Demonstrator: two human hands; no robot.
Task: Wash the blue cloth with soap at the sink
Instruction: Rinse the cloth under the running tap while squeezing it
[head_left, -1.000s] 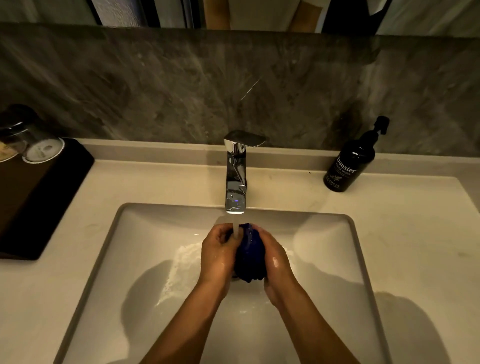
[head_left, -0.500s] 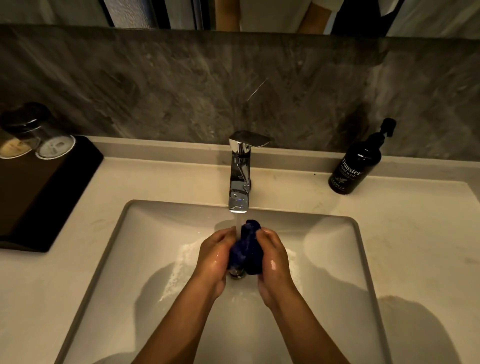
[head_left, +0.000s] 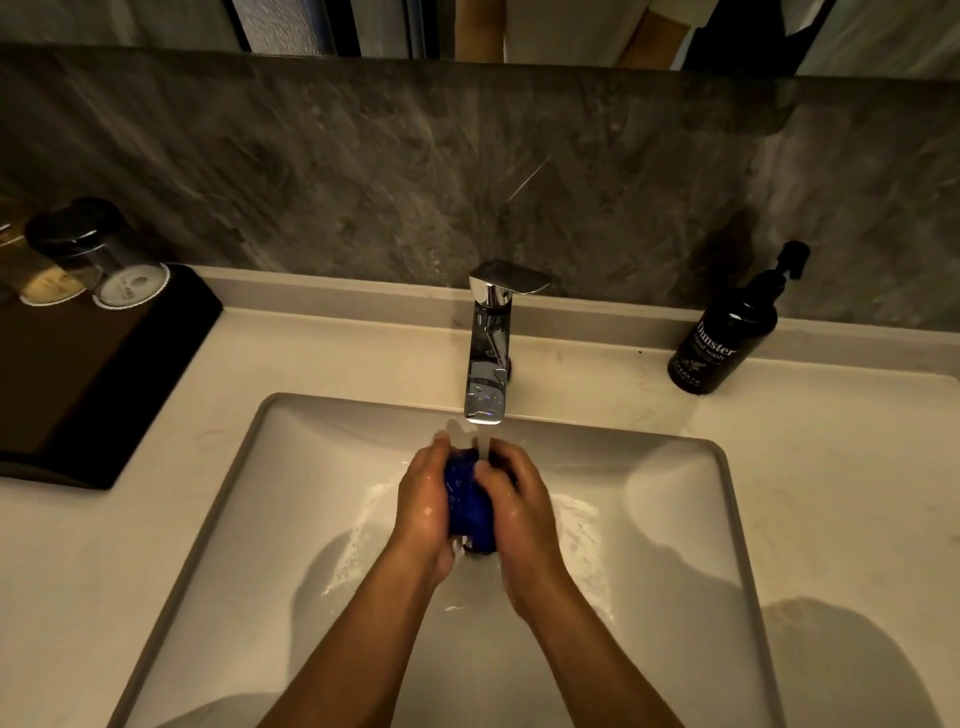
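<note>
Bunched wet blue cloth (head_left: 467, 499) between glistening hands.

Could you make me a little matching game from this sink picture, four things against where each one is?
Things:
1. blue cloth
2. soap bottle
3. faucet
4. black tray

Places:
A. counter, left of the sink
B. gripped between both hands under the running water
C. counter, right of the faucet, by the wall
D. centered behind the basin

Pairs: 1-B, 2-C, 3-D, 4-A
</note>
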